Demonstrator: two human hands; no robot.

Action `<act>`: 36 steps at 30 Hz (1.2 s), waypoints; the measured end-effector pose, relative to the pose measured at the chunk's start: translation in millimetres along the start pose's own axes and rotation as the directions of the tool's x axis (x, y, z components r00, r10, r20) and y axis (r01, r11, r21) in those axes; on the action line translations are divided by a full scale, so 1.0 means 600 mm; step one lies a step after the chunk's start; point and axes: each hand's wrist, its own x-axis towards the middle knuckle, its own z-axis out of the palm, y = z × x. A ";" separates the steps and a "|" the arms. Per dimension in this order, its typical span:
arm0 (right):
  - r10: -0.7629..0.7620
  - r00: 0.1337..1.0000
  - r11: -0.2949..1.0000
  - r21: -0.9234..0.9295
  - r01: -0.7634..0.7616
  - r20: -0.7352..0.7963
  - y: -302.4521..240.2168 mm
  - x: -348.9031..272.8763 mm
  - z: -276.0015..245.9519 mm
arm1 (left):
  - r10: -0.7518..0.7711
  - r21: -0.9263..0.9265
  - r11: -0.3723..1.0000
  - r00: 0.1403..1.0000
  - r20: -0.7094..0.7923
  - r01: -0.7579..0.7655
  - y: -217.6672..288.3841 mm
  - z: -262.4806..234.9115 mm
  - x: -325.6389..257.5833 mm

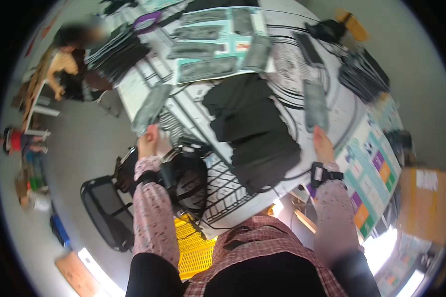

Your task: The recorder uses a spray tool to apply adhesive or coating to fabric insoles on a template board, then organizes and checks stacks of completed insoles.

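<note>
Already, six grey oblong fabric pieces (208, 69) lie on the white-and-teal printed sheet (225, 47); off it, the left hand (148, 142) closes its grip on a seventh piece (152, 105), the right hand (323, 145) on an eighth piece (315, 105).

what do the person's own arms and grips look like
The left grip and right grip are ungloved. Pale pink fabric sleeves with a small dark print cover the forearms, with black fabric higher up. Each wrist has a black strap; the right one carries a small, light-faced device.

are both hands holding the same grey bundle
No, the left hand holds one grey bundle and the right hand another grey bundle.
</note>
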 end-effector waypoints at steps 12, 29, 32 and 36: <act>0.197 0.972 0.976 0.072 -0.207 0.132 -0.032 -0.026 0.019 | -0.088 -0.967 -0.115 0.967 0.239 0.229 0.172 0.028 -0.140; 0.026 0.814 0.990 0.100 -0.103 0.580 0.193 0.091 -0.016 | 0.195 -0.879 0.192 0.895 -0.402 -0.436 0.066 -0.053 -1.094; 0.548 0.637 0.478 0.422 -0.771 0.543 0.159 0.093 -0.005 | 0.164 -0.779 0.203 0.805 -0.570 -0.593 0.003 -0.076 -1.236; 0.616 0.534 0.374 0.382 -0.845 0.579 0.103 0.057 0.011 | -0.144 -0.687 0.280 0.678 -0.721 -0.671 -0.110 -0.063 -1.406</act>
